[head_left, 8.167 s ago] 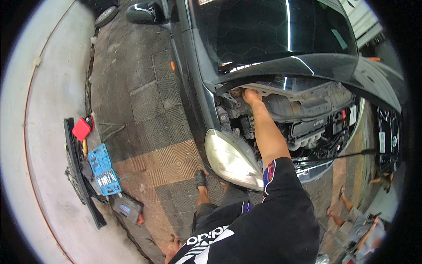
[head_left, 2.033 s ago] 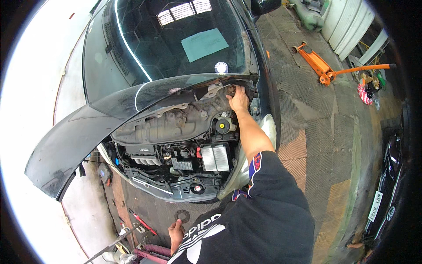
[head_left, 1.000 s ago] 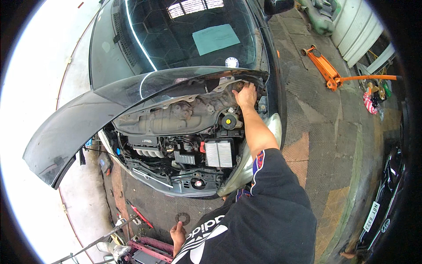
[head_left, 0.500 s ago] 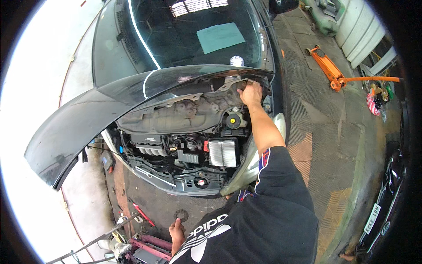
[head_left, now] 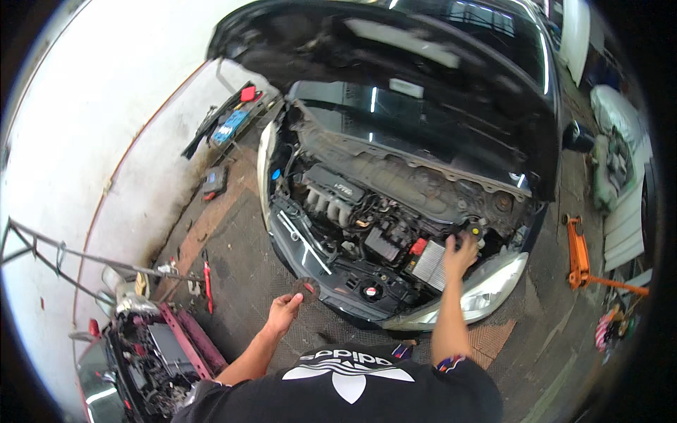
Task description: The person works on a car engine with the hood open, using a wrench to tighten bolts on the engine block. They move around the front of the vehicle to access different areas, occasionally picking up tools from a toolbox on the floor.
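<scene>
Pinching the edge of a flat dark ring (head_left: 300,285), the left hand (head_left: 284,310) is held out in front of an open engine bay (head_left: 395,182). The right hand (head_left: 460,258), partly curled, is over the engine bay, near a pleated air filter (head_left: 427,269) and a yellow-marked black cap (head_left: 477,231); whether it grasps anything cannot be told. Well right of it stands an orange floor jack (head_left: 578,254).

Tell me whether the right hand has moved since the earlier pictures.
Yes: judged against the yellow-marked black cap, the right hand has come back from beyond it to its near side, by the white pleated filter.
</scene>
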Demonstrator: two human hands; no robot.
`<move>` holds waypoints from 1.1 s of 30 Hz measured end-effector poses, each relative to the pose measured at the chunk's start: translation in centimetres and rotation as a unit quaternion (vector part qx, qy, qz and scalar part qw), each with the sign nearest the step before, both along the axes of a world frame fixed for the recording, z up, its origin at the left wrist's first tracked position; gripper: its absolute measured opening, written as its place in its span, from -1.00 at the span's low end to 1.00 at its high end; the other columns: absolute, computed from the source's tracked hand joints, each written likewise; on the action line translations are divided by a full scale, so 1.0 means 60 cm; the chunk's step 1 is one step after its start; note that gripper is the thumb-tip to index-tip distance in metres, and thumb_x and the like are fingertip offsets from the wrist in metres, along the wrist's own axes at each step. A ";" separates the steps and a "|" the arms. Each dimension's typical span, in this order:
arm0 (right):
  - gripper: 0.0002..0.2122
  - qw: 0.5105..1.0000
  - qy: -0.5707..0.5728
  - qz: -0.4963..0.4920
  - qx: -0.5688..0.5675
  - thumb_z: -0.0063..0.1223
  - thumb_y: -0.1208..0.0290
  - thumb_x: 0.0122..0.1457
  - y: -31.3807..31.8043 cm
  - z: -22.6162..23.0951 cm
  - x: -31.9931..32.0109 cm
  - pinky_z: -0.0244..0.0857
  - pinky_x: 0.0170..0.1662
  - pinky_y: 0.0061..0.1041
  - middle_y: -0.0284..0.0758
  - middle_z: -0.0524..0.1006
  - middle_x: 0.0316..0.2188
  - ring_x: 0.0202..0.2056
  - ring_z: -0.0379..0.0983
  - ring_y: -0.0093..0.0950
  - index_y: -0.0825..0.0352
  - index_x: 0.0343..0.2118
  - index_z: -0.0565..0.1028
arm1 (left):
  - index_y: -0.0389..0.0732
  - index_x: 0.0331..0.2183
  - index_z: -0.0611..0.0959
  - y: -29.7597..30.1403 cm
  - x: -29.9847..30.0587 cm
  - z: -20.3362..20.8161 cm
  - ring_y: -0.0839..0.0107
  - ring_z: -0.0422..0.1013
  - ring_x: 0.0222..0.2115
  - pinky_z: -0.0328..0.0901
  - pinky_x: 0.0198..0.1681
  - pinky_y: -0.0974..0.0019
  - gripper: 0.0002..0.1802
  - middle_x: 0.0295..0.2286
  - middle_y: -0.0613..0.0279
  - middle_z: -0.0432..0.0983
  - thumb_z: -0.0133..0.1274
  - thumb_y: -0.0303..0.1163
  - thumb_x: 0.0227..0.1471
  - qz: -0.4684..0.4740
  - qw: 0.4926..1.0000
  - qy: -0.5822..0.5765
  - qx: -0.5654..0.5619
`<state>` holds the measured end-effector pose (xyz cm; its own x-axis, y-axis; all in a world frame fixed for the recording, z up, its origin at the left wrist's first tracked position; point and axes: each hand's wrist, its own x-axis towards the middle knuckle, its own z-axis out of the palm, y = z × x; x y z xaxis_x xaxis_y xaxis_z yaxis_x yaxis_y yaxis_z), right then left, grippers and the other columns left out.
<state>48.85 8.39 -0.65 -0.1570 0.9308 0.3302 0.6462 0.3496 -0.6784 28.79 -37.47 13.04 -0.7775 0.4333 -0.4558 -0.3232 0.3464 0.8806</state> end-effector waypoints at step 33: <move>-0.52 0.667 -0.409 0.533 -0.322 0.15 0.02 0.17 -0.773 -0.103 -0.961 0.36 0.08 -0.17 -0.07 0.59 -0.03 0.02 0.52 -0.13 0.29 0.03 0.55 | -0.14 -0.57 0.51 -0.632 -0.869 -0.094 0.57 0.17 -0.68 0.13 -0.56 0.41 -0.61 -0.69 0.43 0.30 0.19 -0.18 0.21 0.223 0.964 -0.046 0.137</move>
